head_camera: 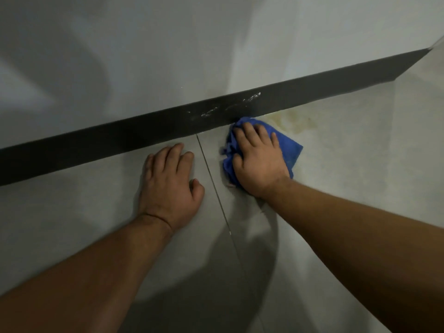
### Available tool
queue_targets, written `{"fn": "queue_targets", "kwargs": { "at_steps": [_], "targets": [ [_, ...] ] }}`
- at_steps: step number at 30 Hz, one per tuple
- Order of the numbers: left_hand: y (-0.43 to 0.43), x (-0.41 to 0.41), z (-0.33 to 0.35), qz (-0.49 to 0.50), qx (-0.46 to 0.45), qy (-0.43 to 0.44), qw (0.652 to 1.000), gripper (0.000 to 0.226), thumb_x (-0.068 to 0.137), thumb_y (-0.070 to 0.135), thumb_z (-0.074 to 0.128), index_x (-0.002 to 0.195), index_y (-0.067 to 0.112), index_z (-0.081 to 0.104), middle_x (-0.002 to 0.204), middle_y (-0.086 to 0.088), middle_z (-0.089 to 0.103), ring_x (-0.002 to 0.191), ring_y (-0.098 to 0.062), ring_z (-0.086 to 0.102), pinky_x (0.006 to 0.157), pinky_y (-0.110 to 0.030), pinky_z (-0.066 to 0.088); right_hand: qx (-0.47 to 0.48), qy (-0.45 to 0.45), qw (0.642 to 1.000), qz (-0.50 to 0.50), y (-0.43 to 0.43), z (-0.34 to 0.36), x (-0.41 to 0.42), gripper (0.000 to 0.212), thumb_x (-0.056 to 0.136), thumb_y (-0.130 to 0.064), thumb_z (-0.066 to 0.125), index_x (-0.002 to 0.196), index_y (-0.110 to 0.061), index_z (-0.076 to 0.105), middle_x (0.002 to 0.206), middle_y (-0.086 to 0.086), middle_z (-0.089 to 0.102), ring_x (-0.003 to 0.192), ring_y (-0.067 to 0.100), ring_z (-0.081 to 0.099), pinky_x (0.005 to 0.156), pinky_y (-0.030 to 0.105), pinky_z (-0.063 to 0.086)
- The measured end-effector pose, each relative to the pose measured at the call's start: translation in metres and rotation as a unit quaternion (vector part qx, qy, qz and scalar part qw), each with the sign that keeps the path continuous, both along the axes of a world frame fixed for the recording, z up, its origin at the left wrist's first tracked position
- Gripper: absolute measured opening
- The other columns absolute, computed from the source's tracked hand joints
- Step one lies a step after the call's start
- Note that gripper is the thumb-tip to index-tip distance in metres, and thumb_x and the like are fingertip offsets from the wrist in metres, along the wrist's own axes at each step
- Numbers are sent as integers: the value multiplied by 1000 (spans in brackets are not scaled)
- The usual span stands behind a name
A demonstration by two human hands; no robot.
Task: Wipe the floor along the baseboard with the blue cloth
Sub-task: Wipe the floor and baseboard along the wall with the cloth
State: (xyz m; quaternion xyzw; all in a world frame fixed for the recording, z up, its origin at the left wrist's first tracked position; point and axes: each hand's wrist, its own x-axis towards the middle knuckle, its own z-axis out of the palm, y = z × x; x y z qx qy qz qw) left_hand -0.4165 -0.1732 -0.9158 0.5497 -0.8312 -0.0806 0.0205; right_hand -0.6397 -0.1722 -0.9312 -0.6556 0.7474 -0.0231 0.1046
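Observation:
A crumpled blue cloth point(292, 150) lies on the grey tiled floor point(348, 164), its far edge touching the dark baseboard point(108, 138). My right hand point(258, 159) presses flat on top of the cloth, fingers pointing toward the baseboard. My left hand point(170, 183) rests palm down on the bare floor to the left of the cloth, fingers close together, holding nothing. White scuff marks point(230, 108) streak the baseboard just above the cloth. A yellowish stain point(295, 118) spreads on the floor to the right of the cloth.
A pale wall point(168, 56) rises above the baseboard. A thin grout line point(216, 188) runs between my hands toward me. The baseboard turns a corner at the far right point(425, 52). My shadow falls over the floor below my arms.

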Motion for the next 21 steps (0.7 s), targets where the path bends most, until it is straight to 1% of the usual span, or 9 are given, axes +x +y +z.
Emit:
{"fn": "queue_targets", "kwargs": {
  "at_steps": [3,5,10,12,14,16,17,21],
  "targets": [
    [-5,-6,4,1,0,12,1000,66,86,45,40,143,14,46,153,-14,43,141,-33,39,120,-55,30,-7,-5,999,44,24,0,-16,63,101,-51,26,160,-30,21,169,-1,21,156,22,13,127,46,3],
    [-8,-14,6,-4,3,21,1000,68,85,48,40,144,15,47,153,-13,43,141,-32,39,119,-55,32,-7,11,999,31,31,-2,-25,65,101,-56,23,161,-31,18,170,-2,19,157,22,12,127,46,4],
    [-9,-20,2,-19,18,16,1000,74,85,54,33,149,17,42,158,-10,38,147,-30,32,123,-55,25,9,30,999,-35,8,-4,-34,72,100,-63,14,163,-28,8,172,-1,6,158,23,4,126,50,1],
    [-10,-19,2,-19,18,16,1000,74,85,54,33,149,17,43,158,-11,38,147,-30,32,123,-55,25,18,28,999,-27,-3,-2,-31,73,100,-63,14,163,-27,7,172,0,5,158,24,2,126,51,0],
    [-11,-20,4,-20,17,16,1000,74,85,54,33,148,16,44,157,-11,39,146,-31,33,123,-55,25,17,21,1000,-3,-2,0,-33,72,101,-63,14,163,-27,8,172,0,6,158,23,1,126,50,-2],
    [-11,-20,5,-22,20,18,999,74,85,53,34,148,15,44,156,-12,40,146,-31,34,123,-55,25,13,16,1000,20,13,2,-39,69,101,-64,13,163,-32,9,172,-4,8,158,20,1,126,48,-3],
    [-11,-21,5,-23,21,21,999,74,85,53,34,148,15,45,156,-12,40,146,-31,34,123,-55,25,11,19,1000,19,22,2,-44,69,101,-66,11,162,-34,9,172,-6,8,158,19,2,126,50,-3],
    [-11,-21,4,-25,14,25,999,74,85,53,34,146,14,46,155,-13,41,145,-33,35,123,-55,25,23,31,999,-31,39,1,-64,73,96,-79,9,160,-45,4,172,-9,3,158,23,0,124,58,-2]
  ]
}}
